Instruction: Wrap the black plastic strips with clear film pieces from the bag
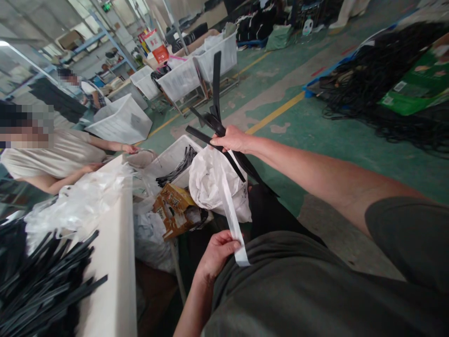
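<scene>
Clamped in our right hand [233,139] are several black strips [214,117], fanned above the white bag [210,185], while our left hand [217,255] is pinching the white band's [231,215] loose, still untied end.

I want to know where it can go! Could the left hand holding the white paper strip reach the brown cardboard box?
Probably yes. The left hand pinches the long white paper strip, and the crumpled brown cardboard box sits close beside it, with nothing between.
</scene>
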Demonstrator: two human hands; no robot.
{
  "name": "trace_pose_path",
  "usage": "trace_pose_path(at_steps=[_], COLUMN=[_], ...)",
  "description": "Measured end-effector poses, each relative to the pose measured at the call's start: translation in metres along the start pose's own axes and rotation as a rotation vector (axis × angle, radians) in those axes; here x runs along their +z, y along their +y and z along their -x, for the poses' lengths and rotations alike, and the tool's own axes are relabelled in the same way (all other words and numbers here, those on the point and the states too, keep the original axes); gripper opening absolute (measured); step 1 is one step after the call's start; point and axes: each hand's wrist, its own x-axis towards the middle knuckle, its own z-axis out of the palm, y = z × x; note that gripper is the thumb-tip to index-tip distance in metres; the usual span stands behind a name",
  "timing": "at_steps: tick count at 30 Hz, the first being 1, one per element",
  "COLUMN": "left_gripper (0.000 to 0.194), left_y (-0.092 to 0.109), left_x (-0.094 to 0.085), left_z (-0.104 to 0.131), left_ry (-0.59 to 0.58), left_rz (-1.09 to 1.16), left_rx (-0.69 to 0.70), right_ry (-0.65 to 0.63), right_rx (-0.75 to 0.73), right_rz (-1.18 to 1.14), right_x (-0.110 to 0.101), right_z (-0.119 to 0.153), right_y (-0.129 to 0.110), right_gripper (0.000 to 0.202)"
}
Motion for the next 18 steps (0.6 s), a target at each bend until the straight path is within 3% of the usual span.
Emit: trace_pose_path(at_steps=[7,11,14,18], left_gripper=[0.025,0.026,0.026,0.029], left_y=[0.005,0.009,0.003,-0.007], left_x=[-0.002,0.003,0.002,-0.012], left_z=[0.014,0.020,0.019,0.008], left_ry=[-0.219,-0.278,-0.242,-0.022], left_rz=[-0.123,-0.166,-0.104,0.179], left_rx=[-0.150,-0.185,-0.189,-0.015], right_ry=[0.003,0.026,0.059,0.155], right_rx=[-0.015,0.005,0.034,0.090], right_rz=[0.007,0.009,0.036,0.109], right_x=[0.003,0.007,0.009,-0.004], right_z=[-0.005,-0.010,-0.015,-0.017], right_y=[0.005,0.013,0.020,0.022], right_gripper=[0.013,0.012,0.010,0.007])
